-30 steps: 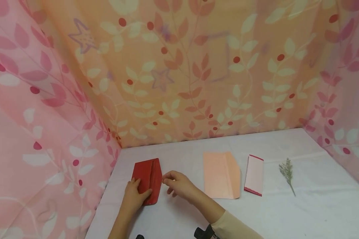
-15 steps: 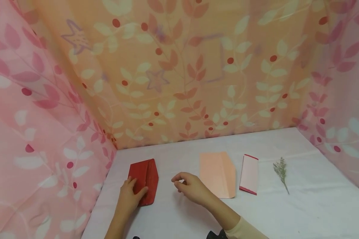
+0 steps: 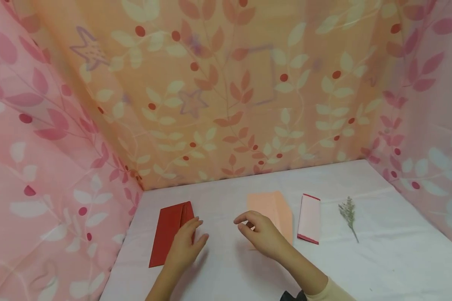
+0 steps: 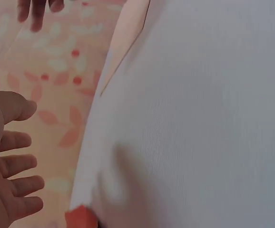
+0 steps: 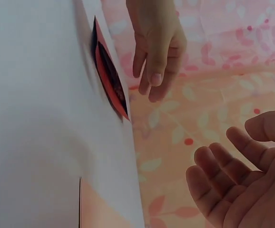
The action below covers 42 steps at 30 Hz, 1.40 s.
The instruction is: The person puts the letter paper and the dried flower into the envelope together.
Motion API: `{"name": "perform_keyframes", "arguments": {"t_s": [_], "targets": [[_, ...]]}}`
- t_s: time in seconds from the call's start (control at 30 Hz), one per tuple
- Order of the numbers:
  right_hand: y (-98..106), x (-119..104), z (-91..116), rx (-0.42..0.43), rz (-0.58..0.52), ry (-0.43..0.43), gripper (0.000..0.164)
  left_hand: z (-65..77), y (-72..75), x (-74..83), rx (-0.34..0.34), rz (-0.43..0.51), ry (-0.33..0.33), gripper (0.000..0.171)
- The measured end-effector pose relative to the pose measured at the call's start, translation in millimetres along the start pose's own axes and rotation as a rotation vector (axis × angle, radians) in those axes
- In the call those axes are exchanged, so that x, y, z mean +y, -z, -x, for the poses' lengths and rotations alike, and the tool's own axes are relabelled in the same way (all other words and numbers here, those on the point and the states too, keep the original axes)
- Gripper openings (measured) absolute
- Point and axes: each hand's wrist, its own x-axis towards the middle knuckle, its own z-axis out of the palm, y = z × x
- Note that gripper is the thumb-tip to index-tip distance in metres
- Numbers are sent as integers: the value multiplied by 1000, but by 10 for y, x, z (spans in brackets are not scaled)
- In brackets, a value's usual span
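A red envelope (image 3: 165,234) lies on the white tabletop at the left, its slit partly open in the right wrist view. My left hand (image 3: 184,244) hovers over its right side, hiding part of the flap. In the left wrist view that hand (image 4: 11,164) has spread fingers and holds nothing. My right hand (image 3: 263,234) is in the air, fingers loosely bent and empty, as the palm (image 5: 237,185) in the right wrist view confirms. Behind it lies a peach envelope (image 3: 263,200) with its flap to the right, partly covered by the hand and forearm.
Right of the peach envelope lies a pale pink paper piece (image 3: 309,217) with dark pink edges. Farther right is a dried flower sprig (image 3: 348,215). Leaf-patterned curtains (image 3: 218,104) close off the back and both sides of the white table (image 3: 376,209).
My left hand has lifted off the red envelope and shifted right. My right hand has drawn away to the right, in front of the peach envelope. The head view has swung slightly.
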Motion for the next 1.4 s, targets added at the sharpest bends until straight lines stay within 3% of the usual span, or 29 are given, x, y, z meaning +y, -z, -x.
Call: {"name": "perform_keyframes", "arguments": {"t_s": [0.33,0.6,1.0,1.23,1.4], "targets": [[312,131,148,111,74,27,19,-38,-268,586,-106,-11,-112,53],[566,247,248,153,141,72,18,-95,-446,891,-137,-28,-179,52],[857,531,313,189,278,113,16,-83,-735,1275,-176,9,-149,56],[946,723,284,176,365,113,21,-99,-960,1380,-193,3,-89,61],[929,928,241,143,411,102,25,-99,-1118,1425,-213,-18,-82,67]]}}
